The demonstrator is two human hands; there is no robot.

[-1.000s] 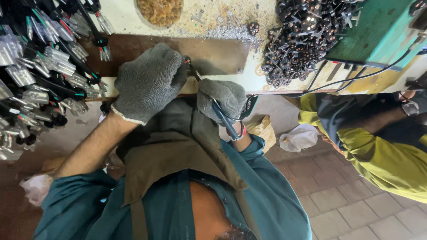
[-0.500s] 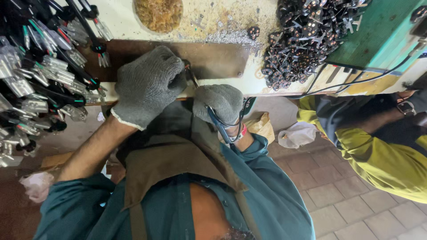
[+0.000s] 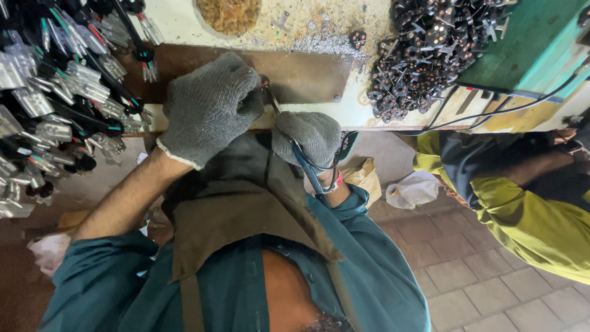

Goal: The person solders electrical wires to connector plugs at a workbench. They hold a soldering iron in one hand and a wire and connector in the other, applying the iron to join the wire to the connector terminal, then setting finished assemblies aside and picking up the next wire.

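Where hands (image 3: 258,117) meet, pliers (image 3: 307,161).

- A single view, from a camera worn on the person's head.
- It looks steeply down along the person's chest, onto the workbench edge (image 3: 369,114) and the tiled floor (image 3: 491,264).
- It sits close: the gloved left hand (image 3: 209,107) and right hand (image 3: 310,138) fill the middle.
- The bench runs across the top; a co-worker's yellow sleeve (image 3: 528,215) enters at right.
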